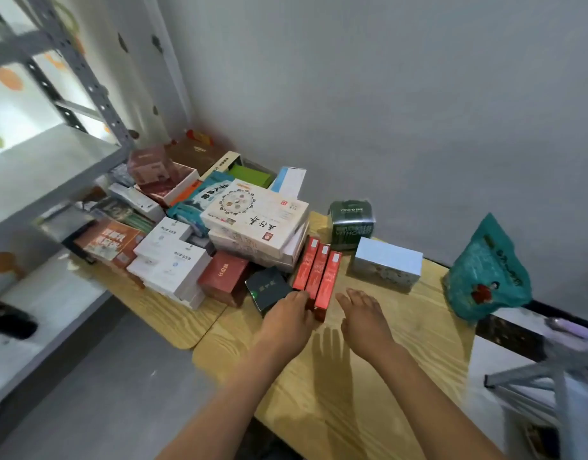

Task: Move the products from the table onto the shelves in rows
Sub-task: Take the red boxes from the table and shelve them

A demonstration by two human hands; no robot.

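Three slim red boxes (319, 277) stand side by side on the wooden table (369, 376). My left hand (287, 322) reaches their near left end, fingers straight and touching the leftmost box. Just right of them my right hand (364, 315) hovers with fingers spread, holding nothing. A heap of product boxes fills the table's left: a large white box (256, 212), a dark red box (224, 275), a small black box (267, 288) and white boxes (173, 260). The grey metal shelves (44, 167) stand at the left.
A dark green box (351, 224) and a pale blue box (387, 263) sit by the wall. A teal plastic bag (488, 273) lies at the table's right end. A grey metal frame (544, 380) sits at the far right.
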